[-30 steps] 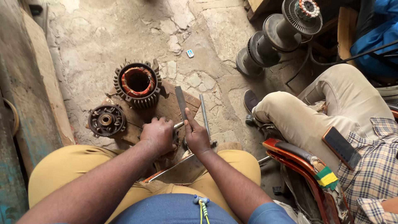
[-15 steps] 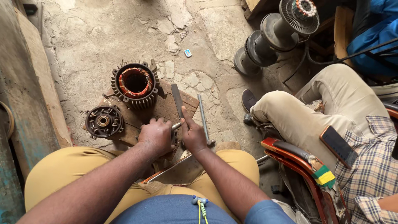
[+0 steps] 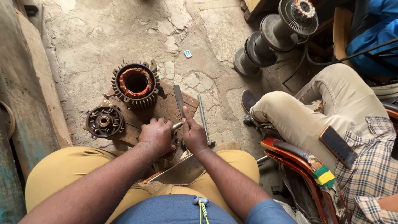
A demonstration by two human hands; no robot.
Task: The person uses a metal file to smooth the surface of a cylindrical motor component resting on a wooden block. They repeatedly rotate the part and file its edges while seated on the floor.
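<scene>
Metal rod (image 3: 177, 125) stays squeezed between both hands, left hand (image 3: 156, 135) and right hand (image 3: 193, 135), over the wooden board (image 3: 163, 108), same as before. One finned stator (image 3: 136, 85), one end cover (image 3: 104, 121), one flat file (image 3: 179, 101) and one long bolt (image 3: 204, 119) lie close by.

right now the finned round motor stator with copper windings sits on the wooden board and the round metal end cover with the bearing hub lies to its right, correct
Not quite. The head view shows the finned round motor stator with copper windings on the wooden board, but the round metal end cover with the bearing hub lies to its lower left, not its right.
</scene>
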